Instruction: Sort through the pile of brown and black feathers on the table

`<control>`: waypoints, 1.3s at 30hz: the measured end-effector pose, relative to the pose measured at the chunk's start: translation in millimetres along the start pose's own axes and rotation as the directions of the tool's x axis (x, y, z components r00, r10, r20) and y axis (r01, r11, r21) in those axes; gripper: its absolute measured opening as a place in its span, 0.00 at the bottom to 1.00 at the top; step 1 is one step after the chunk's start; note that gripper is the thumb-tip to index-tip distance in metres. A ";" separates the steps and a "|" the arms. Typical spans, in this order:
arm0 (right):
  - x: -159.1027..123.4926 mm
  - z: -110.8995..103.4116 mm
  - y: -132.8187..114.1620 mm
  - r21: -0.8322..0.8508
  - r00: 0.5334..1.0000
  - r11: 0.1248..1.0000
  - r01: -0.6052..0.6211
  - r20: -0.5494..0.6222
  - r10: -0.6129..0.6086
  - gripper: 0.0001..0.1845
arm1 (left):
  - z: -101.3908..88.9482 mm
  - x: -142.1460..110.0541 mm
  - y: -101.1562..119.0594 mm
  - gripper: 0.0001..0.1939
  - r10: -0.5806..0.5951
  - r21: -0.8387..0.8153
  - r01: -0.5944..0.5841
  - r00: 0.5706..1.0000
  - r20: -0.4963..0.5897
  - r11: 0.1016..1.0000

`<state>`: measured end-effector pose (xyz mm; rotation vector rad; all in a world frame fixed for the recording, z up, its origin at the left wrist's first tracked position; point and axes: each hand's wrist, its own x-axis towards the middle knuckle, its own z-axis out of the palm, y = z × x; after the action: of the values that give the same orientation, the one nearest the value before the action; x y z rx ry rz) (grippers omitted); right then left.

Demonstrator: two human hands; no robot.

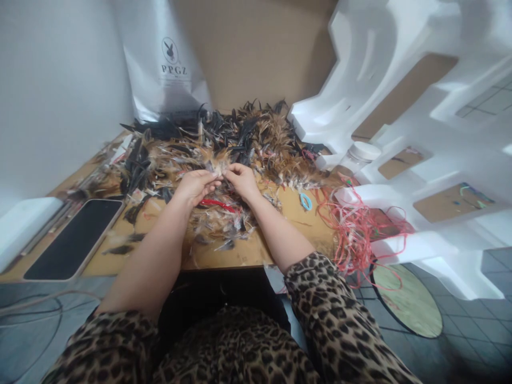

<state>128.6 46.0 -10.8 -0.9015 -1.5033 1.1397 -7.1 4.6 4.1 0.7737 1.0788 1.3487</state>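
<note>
My left hand (200, 185) and my right hand (241, 180) meet over the middle of the table. Between their fingertips is a small bunch of brown and white feathers (216, 161), pinched from both sides at its pale fluffy base. Just below lies a red strip (219, 204), perhaps thread or ribbon, on top of loose fluffy feathers (218, 226). Behind my hands spreads a large heap of black feathers (236, 133) and brown feathers (270, 133). Some of the heap is hidden by my fingers.
A phone (74, 240) lies at the left. Small blue-handled scissors (305, 201) rest right of my hands. Tangled pink string (352, 229) hangs over the right edge beside white foam packing (436, 234) and a lidded jar (360, 154). A silver bag (166, 80) stands behind.
</note>
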 end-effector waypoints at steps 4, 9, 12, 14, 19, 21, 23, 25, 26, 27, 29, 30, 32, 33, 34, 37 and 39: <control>-1.0 1.1 1.0 -0.091 0.996 0.993 0.082 -0.030 -0.085 0.11 | 0.3 -0.1 0.3 0.02 -0.028 0.002 0.028 1.000 0.008 1.000; -4.2 2.0 -0.4 -0.256 0.985 0.956 0.142 -0.055 -0.161 0.09 | 2.7 -1.3 1.2 0.02 -0.048 0.001 0.048 0.999 -0.012 0.999; -4.7 2.4 -0.9 -0.272 0.985 0.952 0.139 -0.061 -0.161 0.10 | 4.0 -2.1 1.0 0.03 -0.046 -0.004 0.046 0.999 -0.017 0.999; -4.9 3.0 -1.9 -0.235 0.987 0.963 0.131 -0.056 -0.148 0.09 | 4.0 -2.2 0.3 0.03 -0.039 -0.002 0.039 0.999 -0.022 0.999; -6.1 4.6 -7.9 0.025 0.999 0.999 -0.032 -0.031 0.032 0.11 | 2.1 -1.2 -0.8 0.04 0.019 0.018 -0.019 0.999 -0.032 1.000; -6.7 4.3 -10.6 0.118 0.993 0.986 -0.117 -0.019 0.120 0.13 | 1.0 -0.5 -0.8 0.05 0.031 0.017 -0.030 0.999 -0.030 0.999; -7.0 3.6 -12.6 0.168 0.986 0.972 -0.167 0.002 0.169 0.13 | -0.1 0.1 -0.9 0.05 0.026 0.016 -0.026 0.999 -0.020 1.000; -7.2 2.8 -14.1 0.191 0.984 0.965 -0.178 0.012 0.179 0.13 | -0.8 0.6 -1.3 0.05 0.019 0.017 -0.019 1.000 0.004 1.000; -7.2 2.5 -14.6 0.195 0.984 0.965 -0.175 0.010 0.177 0.13 | -0.9 0.6 -1.6 0.05 0.016 0.018 -0.017 1.000 0.015 1.000; -7.2 2.4 -15.0 0.194 0.985 0.966 -0.171 0.008 0.173 0.13 | -0.8 0.6 -1.9 0.04 0.013 0.020 -0.014 1.000 0.023 1.000; -7.1 2.6 -15.1 0.184 0.986 0.969 -0.167 0.007 0.169 0.12 | 0.0 0.0 -2.2 0.04 0.009 0.025 -0.010 1.000 0.022 1.000; -6.9 2.9 -14.8 0.177 0.986 0.970 -0.166 0.006 0.167 0.12 | 0.5 -0.3 -2.3 0.04 0.006 0.026 -0.006 1.000 0.018 1.000; -6.2 3.4 -13.1 0.164 0.988 0.975 -0.153 0.003 0.154 0.12 | 1.4 -0.9 -2.0 0.04 -0.004 0.024 0.003 1.000 0.014 1.000; -5.6 3.5 -11.8 0.156 0.990 0.978 -0.137 0.000 0.139 0.12 | 1.7 -1.1 -1.7 0.04 -0.008 0.020 0.007 1.000 0.014 1.000; -4.9 3.5 -10.3 0.145 0.993 0.983 -0.117 -0.006 0.119 0.12 | 1.9 -1.2 -1.5 0.04 -0.010 0.017 0.010 1.000 0.016 1.000; -2.6 3.1 -5.0 0.098 0.998 0.993 -0.058 -0.017 0.059 0.12 | 2.1 -1.1 -1.2 0.03 -0.011 0.006 0.011 1.000 0.015 1.000; -1.4 2.7 -1.9 0.078 0.999 0.996 -0.031 -0.019 0.033 0.11 | 1.7 -0.5 -1.6 0.03 -0.010 0.004 0.010 1.000 0.014 1.000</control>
<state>126.2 43.6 -9.5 -0.8843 -1.4232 1.2007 -4.9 4.2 3.3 0.7785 1.0727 1.3316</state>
